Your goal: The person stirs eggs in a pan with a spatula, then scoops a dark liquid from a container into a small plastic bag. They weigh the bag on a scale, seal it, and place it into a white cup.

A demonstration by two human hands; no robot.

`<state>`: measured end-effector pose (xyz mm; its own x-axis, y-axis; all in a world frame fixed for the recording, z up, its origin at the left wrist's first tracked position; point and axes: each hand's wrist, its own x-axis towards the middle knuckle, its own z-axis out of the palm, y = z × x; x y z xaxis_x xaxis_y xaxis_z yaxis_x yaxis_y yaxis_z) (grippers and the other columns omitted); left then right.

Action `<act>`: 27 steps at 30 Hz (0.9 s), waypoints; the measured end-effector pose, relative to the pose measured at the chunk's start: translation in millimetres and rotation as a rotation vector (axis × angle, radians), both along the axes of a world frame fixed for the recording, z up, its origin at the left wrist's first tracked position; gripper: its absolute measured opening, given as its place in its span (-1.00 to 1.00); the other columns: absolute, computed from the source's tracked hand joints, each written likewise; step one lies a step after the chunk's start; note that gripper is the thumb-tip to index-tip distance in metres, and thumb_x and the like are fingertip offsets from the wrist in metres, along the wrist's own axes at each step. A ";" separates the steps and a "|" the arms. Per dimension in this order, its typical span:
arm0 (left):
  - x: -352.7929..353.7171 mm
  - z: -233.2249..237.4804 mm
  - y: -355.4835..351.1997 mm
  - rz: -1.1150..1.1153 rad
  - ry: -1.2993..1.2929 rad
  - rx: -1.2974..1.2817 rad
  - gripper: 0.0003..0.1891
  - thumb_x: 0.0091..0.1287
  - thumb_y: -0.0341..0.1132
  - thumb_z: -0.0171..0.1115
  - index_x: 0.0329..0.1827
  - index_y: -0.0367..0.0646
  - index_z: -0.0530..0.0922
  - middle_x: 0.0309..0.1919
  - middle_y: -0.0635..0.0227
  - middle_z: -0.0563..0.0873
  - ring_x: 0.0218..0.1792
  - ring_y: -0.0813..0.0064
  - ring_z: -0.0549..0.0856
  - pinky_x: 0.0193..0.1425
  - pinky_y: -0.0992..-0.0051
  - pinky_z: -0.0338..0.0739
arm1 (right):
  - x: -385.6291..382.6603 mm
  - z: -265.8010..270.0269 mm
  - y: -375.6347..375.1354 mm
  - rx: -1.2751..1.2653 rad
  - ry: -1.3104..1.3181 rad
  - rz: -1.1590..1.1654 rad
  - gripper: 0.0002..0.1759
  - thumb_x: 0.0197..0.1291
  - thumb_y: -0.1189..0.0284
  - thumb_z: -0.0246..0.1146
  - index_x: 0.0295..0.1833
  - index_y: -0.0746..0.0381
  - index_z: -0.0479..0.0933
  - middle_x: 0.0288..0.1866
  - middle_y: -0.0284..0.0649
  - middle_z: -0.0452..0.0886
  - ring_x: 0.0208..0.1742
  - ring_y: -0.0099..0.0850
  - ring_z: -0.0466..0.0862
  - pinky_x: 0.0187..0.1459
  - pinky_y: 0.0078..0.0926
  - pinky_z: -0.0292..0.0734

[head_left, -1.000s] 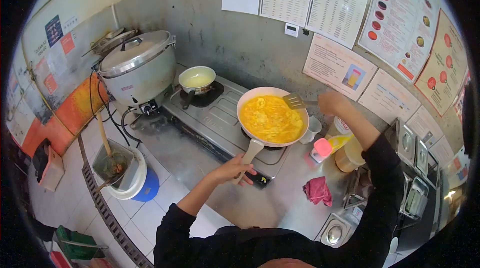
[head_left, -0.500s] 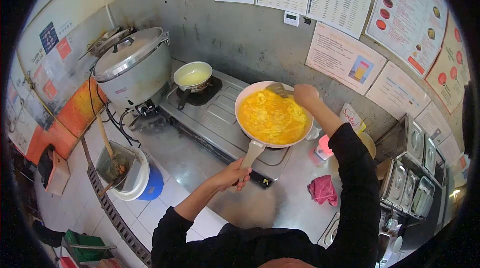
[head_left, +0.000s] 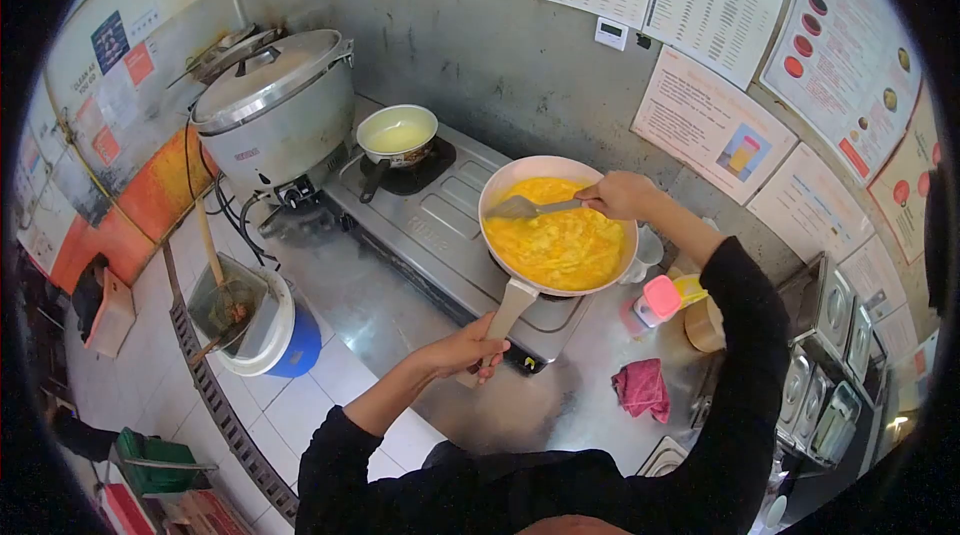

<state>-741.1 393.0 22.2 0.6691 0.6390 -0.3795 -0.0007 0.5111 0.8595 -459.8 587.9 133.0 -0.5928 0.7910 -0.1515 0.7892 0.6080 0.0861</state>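
My left hand (head_left: 466,349) is closed around the pale handle of a frying pan (head_left: 514,171) that sits on the right burner of the stove (head_left: 430,220). Yellow egg (head_left: 560,245), partly set and partly runny, covers the pan's bottom. My right hand (head_left: 622,197) grips the handle of a grey spatula (head_left: 515,207), whose blade lies in the egg near the pan's left side. Beside the pan on the right stands a pink-lidded container (head_left: 657,301). A small saucepan (head_left: 398,132) with pale yellow liquid rests on the left burner.
A large rice cooker (head_left: 270,115) stands left of the stove. On the floor is a white-and-blue bucket (head_left: 295,340) with a strainer in it. A pink cloth (head_left: 641,390) lies on the steel counter (head_left: 500,415). Lidded metal containers (head_left: 815,385) are at right.
My right hand has swept the spatula across the egg from the pan's far rim to its left side. My left hand keeps its hold on the handle. The view has shifted slightly.
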 end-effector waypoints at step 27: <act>6.1 -14.6 -9.7 0.225 -0.060 -0.006 -0.78 0.40 -0.26 0.09 0.01 -0.10 0.32 -0.44 0.42 0.49 -0.70 0.63 0.45 -0.63 0.56 0.39 | -1.8 95.6 -150.7 0.021 -0.429 -0.159 -0.77 0.07 0.38 0.20 -0.16 -0.03 0.69 -0.26 -0.13 0.70 -0.23 -0.14 0.71 -0.25 -0.25 0.62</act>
